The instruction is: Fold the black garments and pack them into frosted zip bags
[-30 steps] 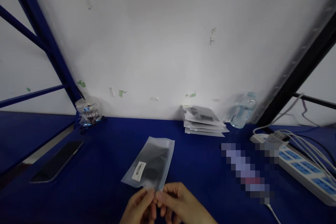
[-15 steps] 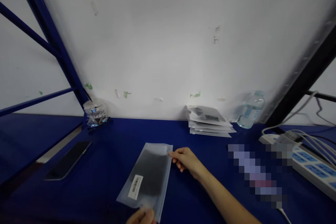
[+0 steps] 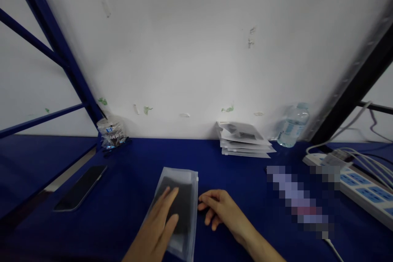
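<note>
A frosted zip bag (image 3: pixel 183 240) with a dark flat item inside lies on the blue tabletop in front of me. My left hand (image 3: pixel 158 223) rests on the bag with its fingers stretched out, covering the area where the barcode label was. The small zip slider (image 3: pixel 197 179) shows near the bag's upper right corner. Just beside the bag's right edge is my right hand (image 3: pixel 222 213), its fingers loosely bent and spaced apart, with nothing visible in them. Whether its fingertips touch the bag edge I cannot tell.
A phone (image 3: pixel 80 188) lies at left. Along the wall stand a plastic-wrapped container (image 3: pixel 112 133), a stack of similar zip bags (image 3: pixel 245 143) and a water bottle (image 3: pixel 293 127). At right are a power strip (image 3: pixel 362 190) with cables and a pixelated object (image 3: pixel 296 200).
My left hand has moved from gripping the bag's near edge to lying flat over it. My right hand has released the upper right edge and come nearer. The bag has shifted slightly left.
</note>
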Available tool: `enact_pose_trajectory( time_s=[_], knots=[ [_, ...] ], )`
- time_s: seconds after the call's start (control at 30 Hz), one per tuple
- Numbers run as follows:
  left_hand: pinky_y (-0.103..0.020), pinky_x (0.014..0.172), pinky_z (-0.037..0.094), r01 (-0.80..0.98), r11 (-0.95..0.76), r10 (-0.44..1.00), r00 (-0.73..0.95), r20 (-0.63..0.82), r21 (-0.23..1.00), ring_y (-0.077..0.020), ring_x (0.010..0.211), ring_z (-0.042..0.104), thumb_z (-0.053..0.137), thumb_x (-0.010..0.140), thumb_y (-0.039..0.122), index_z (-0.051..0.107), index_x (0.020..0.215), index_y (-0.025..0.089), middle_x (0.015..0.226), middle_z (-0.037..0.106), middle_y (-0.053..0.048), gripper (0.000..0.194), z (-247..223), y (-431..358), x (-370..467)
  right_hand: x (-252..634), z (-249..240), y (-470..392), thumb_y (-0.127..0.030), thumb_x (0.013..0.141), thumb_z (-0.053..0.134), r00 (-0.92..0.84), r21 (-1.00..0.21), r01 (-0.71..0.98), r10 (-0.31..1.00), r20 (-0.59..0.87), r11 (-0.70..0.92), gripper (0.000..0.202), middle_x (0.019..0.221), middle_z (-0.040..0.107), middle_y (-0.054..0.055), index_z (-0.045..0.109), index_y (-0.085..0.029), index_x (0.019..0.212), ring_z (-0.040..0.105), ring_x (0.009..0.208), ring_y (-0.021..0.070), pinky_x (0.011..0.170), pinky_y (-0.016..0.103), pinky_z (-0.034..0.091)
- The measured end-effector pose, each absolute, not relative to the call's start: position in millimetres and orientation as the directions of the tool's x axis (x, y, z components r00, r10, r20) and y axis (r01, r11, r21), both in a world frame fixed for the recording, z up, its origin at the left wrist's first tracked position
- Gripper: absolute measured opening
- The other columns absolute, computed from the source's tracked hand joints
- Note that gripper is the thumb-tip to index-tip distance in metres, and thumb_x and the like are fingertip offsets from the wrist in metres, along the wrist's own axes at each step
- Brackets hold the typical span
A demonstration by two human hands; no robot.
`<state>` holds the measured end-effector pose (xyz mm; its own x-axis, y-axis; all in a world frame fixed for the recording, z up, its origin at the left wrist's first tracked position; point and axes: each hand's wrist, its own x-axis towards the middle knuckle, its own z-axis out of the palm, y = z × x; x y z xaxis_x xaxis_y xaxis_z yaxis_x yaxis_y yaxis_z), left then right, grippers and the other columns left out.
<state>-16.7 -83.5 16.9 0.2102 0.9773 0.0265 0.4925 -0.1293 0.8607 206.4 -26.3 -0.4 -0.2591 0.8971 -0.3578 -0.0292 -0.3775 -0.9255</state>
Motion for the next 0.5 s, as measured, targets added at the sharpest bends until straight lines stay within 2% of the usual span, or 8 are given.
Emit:
enact_pose_trajectory(
  time_s=[0.07,0.1,0.2,0.27,0.33,0.4,0.5],
  knots=[
    [-0.055,0.109,0.023,0.706,-0.327,0.942,0.294,0.159,0.629,-0.0304,0.135,0.03,0.041,0.088,0.041,0.047,0.133,0.026,0.14,0.047,-0.006,0.048,1,-64,-9,203,2,-31,-0.034,0.081,0.056,-0.278,-0.911,-0.104,0.891,-0.358,-0.398,0.025,0.092,0.067,0.01,0.058,-0.011,0.09,0.064,0.052,0.0088,0.04,0.016,0.047],
    [-0.056,0.109,0.02,0.783,-0.38,0.925,0.317,0.21,0.492,-0.0292,0.137,0.025,0.035,0.092,0.036,0.036,0.14,0.023,0.145,0.038,-0.006,0.051,-9,-57,-6,202,3,-32,-0.034,0.08,0.056,-0.298,-0.902,-0.133,0.885,-0.358,-0.41,0.025,0.095,0.066,0.01,0.058,-0.011,0.091,0.065,0.055,0.0092,0.042,0.016,0.049],
    [-0.053,0.11,0.021,0.887,-0.417,0.883,0.343,0.32,0.2,-0.0265,0.14,0.016,0.031,0.095,0.03,0.009,0.148,0.018,0.152,0.023,-0.008,0.059,-36,-46,-3,196,4,-29,-0.033,0.079,0.057,-0.32,-0.909,-0.161,0.892,-0.32,-0.384,0.029,0.097,0.065,0.009,0.058,-0.012,0.098,0.065,0.054,0.0086,0.041,0.016,0.049],
    [-0.05,0.11,0.023,0.905,-0.412,0.865,0.351,0.359,0.108,-0.0254,0.14,0.015,0.031,0.095,0.029,-0.001,0.148,0.017,0.153,0.019,-0.009,0.063,-47,-47,-4,189,4,-22,-0.033,0.078,0.058,-0.288,-0.94,-0.098,0.913,-0.288,-0.327,0.036,0.086,0.067,0.005,0.055,-0.014,0.108,0.061,0.045,0.0083,0.035,0.017,0.045],
    [-0.05,0.11,0.023,0.913,-0.401,0.857,0.348,0.38,0.068,-0.0255,0.14,0.016,0.03,0.096,0.028,-0.005,0.147,0.016,0.153,0.017,-0.01,0.063,-50,-50,-4,181,4,-16,-0.037,0.078,0.058,-0.293,-0.95,0.028,0.906,-0.304,-0.31,0.037,0.068,0.064,0.0,0.056,-0.013,0.106,0.054,0.034,0.0077,0.028,0.016,0.037],
    [-0.053,0.109,0.022,0.924,-0.379,0.861,0.335,0.383,0.046,-0.0274,0.14,0.016,0.029,0.096,0.029,-0.004,0.147,0.018,0.153,0.019,-0.01,0.062,-49,-51,-3,173,5,-13,-0.042,0.076,0.059,-0.348,-0.933,0.166,0.867,-0.358,-0.318,0.031,0.051,0.056,-0.004,0.061,-0.012,0.084,0.046,0.028,0.0056,0.025,0.015,0.029],
    [-0.061,0.106,0.018,0.946,-0.323,0.892,0.295,0.343,0.026,-0.0319,0.14,0.013,0.027,0.096,0.034,0.006,0.147,0.021,0.152,0.023,-0.007,0.057,-46,-50,-2,170,8,-16,-0.042,0.074,0.061,-0.379,-0.918,0.271,0.845,-0.378,-0.289,0.032,0.042,0.047,-0.008,0.051,-0.016,0.057,0.04,0.027,0.0033,0.025,0.014,0.024]
  ],
)
